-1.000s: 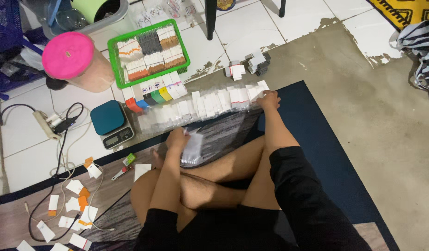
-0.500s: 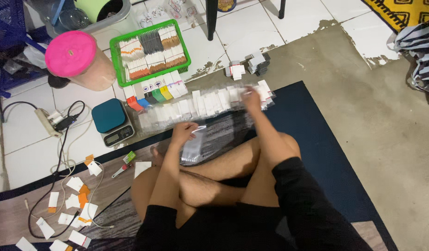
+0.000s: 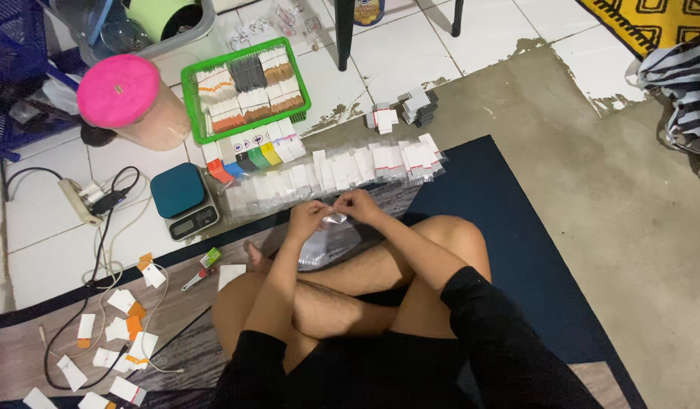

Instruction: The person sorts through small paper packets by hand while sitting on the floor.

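I sit cross-legged on a dark blue mat (image 3: 517, 227). My left hand (image 3: 308, 216) and my right hand (image 3: 361, 204) meet in front of me and both pinch a small clear plastic packet (image 3: 335, 219). Under them, on my shins, lies a larger silvery plastic bag (image 3: 339, 242). Just beyond my hands a long row of small clear packets with white contents (image 3: 342, 170) is laid out along the mat's far edge.
A green basket of small packets (image 3: 244, 87) stands on the tiles, coloured packets (image 3: 248, 155) before it. A teal digital scale (image 3: 183, 201), a pink-lidded jar (image 3: 126, 102) and a power strip with cables (image 3: 81, 201) lie left. White and orange slips (image 3: 111, 341) litter the near left.
My right hand has come back from the right end of the packet row to meet my left hand, and both now hold a small packet.
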